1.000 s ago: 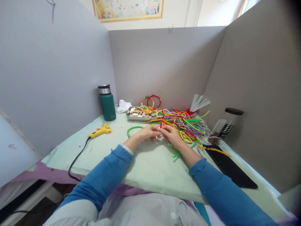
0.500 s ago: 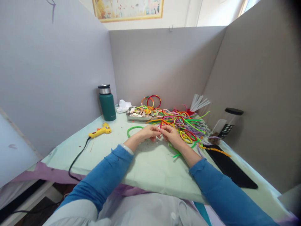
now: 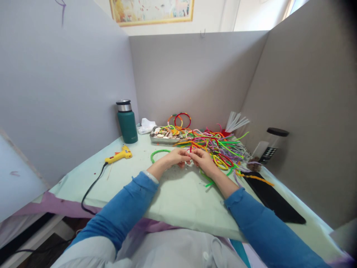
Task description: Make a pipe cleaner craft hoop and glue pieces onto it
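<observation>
My left hand (image 3: 179, 156) and my right hand (image 3: 201, 158) meet fingertip to fingertip above the middle of the table. Both are closed in a pinch on a small red pipe cleaner (image 3: 190, 149), whose end pokes up between them; most of it is hidden by my fingers. A green ring of pipe cleaner (image 3: 156, 152) lies partly behind my left hand. Just beyond my right hand spreads a tangled pile of coloured pipe cleaners (image 3: 220, 143), and a loose green one (image 3: 209, 183) lies under my right wrist.
A yellow glue gun (image 3: 119, 155) with a black cord lies left, near a green bottle (image 3: 128, 124). At the back are a metal tray (image 3: 164, 140) of small pieces, two finished-looking rings (image 3: 183, 114) and white sticks (image 3: 235, 122). A black flat object (image 3: 275, 199) and clear bottle (image 3: 269, 149) stand right.
</observation>
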The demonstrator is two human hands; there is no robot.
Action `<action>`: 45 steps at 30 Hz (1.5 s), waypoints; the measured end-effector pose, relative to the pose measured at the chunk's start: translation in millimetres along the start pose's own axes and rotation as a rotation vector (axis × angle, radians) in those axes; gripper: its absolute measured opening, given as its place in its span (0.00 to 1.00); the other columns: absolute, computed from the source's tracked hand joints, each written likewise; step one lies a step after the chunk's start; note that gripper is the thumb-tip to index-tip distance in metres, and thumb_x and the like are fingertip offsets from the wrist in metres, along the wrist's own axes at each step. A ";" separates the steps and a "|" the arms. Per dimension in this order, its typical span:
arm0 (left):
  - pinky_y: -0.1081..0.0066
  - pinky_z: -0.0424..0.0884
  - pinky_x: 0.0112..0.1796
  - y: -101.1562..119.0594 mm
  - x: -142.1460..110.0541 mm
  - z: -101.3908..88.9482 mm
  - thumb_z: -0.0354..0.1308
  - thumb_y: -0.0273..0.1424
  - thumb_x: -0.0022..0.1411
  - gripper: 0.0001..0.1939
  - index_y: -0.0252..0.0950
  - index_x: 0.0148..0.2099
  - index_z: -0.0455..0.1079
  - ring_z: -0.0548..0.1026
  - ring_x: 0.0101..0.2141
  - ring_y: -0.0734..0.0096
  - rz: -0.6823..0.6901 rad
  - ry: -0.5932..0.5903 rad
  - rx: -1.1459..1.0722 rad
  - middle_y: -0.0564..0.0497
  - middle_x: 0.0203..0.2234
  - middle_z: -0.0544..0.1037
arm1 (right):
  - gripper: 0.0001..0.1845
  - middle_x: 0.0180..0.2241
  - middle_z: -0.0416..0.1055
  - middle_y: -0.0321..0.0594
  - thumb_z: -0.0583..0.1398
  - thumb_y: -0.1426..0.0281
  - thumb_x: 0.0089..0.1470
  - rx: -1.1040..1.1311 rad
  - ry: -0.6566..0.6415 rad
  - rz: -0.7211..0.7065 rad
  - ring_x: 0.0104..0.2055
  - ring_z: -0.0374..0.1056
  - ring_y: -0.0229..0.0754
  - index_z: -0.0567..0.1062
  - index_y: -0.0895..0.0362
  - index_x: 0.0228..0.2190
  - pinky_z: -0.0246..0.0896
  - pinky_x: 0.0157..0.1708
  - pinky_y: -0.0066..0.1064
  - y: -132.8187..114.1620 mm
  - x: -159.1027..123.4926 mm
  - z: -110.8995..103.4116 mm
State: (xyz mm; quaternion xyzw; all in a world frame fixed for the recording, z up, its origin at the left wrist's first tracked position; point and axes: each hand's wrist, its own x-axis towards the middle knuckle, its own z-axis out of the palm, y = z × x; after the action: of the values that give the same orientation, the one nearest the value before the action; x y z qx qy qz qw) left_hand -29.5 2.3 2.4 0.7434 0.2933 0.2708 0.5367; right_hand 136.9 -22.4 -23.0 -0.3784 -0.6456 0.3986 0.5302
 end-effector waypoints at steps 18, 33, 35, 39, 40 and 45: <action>0.77 0.62 0.21 0.5 -0.3 0.7 0.58 0.38 0.50 0.15 0.29 0.34 0.67 0.65 0.18 0.82 -0.006 0.002 0.026 0.48 0.26 0.73 | 0.15 0.15 0.58 0.28 0.60 0.57 0.47 -0.017 -0.007 -0.009 0.16 0.50 0.30 0.66 0.56 0.24 0.44 0.16 0.25 0.5 0.1 -0.1; 0.77 0.61 0.21 4.7 -2.2 1.9 0.58 0.37 0.50 0.14 0.29 0.33 0.68 0.66 0.17 0.82 -0.022 0.023 0.030 0.49 0.26 0.73 | 0.14 0.15 0.58 0.29 0.60 0.57 0.46 -0.005 0.016 0.013 0.16 0.50 0.31 0.66 0.56 0.26 0.43 0.15 0.25 -0.6 -0.5 1.1; 0.77 0.60 0.20 6.0 -2.9 2.2 0.57 0.36 0.50 0.13 0.29 0.32 0.67 0.66 0.17 0.81 -0.029 0.025 0.034 0.48 0.27 0.73 | 0.14 0.16 0.60 0.29 0.60 0.58 0.46 0.005 0.023 0.018 0.16 0.51 0.31 0.67 0.56 0.26 0.43 0.15 0.25 -2.4 -0.9 1.7; 0.78 0.60 0.20 6.8 -3.0 2.5 0.57 0.35 0.50 0.12 0.30 0.32 0.67 0.66 0.17 0.82 -0.039 0.023 0.022 0.48 0.27 0.73 | 0.14 0.18 0.62 0.30 0.61 0.59 0.45 0.028 0.024 0.032 0.16 0.52 0.31 0.68 0.56 0.27 0.44 0.15 0.25 -8.1 -2.1 3.3; 0.78 0.60 0.20 6.5 -2.7 2.4 0.57 0.35 0.51 0.12 0.30 0.32 0.67 0.66 0.17 0.82 -0.039 0.021 0.022 0.48 0.27 0.73 | 0.14 0.18 0.62 0.30 0.61 0.59 0.45 0.034 0.024 0.036 0.16 0.51 0.31 0.67 0.56 0.27 0.44 0.15 0.25 -9.4 -2.4 3.6; 0.78 0.60 0.20 4.2 -1.3 1.9 0.58 0.36 0.50 0.13 0.30 0.32 0.67 0.66 0.17 0.82 -0.032 0.011 0.019 0.49 0.27 0.74 | 0.15 0.16 0.60 0.29 0.61 0.57 0.43 0.032 0.039 0.043 0.16 0.51 0.31 0.66 0.55 0.25 0.43 0.15 0.26 -11.3 -2.7 3.4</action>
State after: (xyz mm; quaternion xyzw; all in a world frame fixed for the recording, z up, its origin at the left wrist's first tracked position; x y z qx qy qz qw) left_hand -28.4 -0.9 5.8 0.7422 0.3107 0.2634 0.5322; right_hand 133.1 -29.6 -14.2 -0.3914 -0.6204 0.4126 0.5401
